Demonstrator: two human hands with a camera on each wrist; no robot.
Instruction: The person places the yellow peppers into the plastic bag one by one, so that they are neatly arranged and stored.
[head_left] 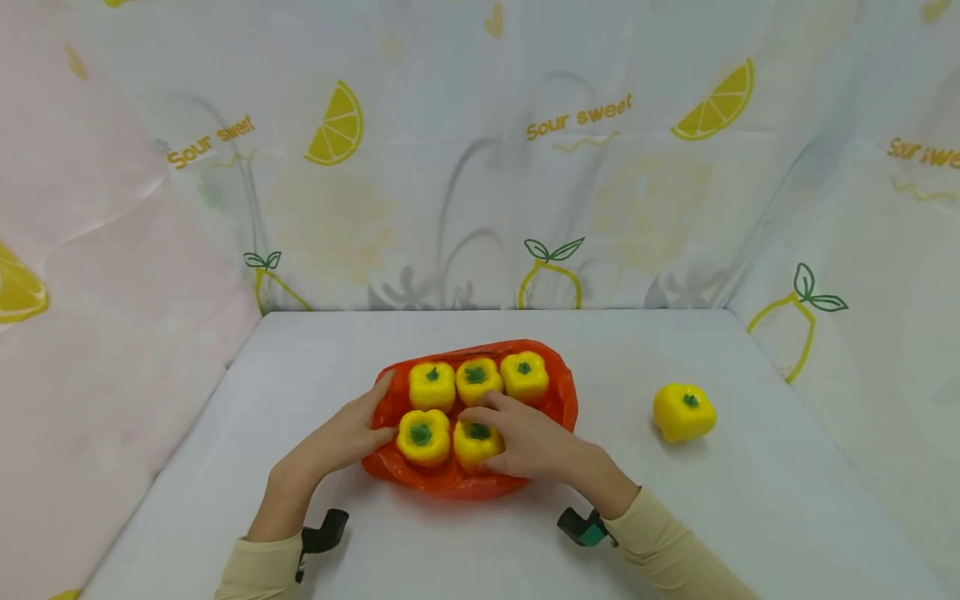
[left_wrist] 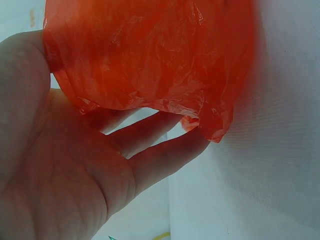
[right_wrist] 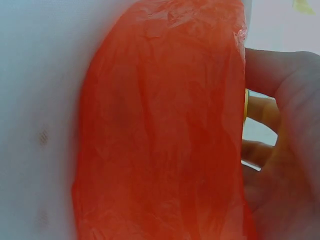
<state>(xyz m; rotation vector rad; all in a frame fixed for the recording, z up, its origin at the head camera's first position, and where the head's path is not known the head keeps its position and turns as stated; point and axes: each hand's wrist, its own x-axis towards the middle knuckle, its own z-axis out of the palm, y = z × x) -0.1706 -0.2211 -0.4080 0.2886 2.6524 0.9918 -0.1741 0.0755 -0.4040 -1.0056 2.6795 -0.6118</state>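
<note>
Several yellow bell peppers with green stems sit in two rows inside an open red plastic bag (head_left: 457, 487). My right hand (head_left: 536, 437) reaches over the bag's right side, thumb and fingers around the front right pepper (head_left: 467, 450). At the bag's left edge is my left hand (head_left: 341, 433), its fingers spread and fairly straight. Its thumb reaches over the rim, close beside the front left pepper (head_left: 423, 450). In the left wrist view, red plastic (left_wrist: 150, 60) hides the left fingertips. The bag's side (right_wrist: 160, 125) covers the right fingertips in the right wrist view.
Another yellow bell pepper (head_left: 682, 412) lies apart on the white table (head_left: 750, 517), right of the bag. Cloth walls (head_left: 450, 192) with lemon prints enclose the table at the back and sides. A dark wrist mount (head_left: 326, 533) sits under each forearm.
</note>
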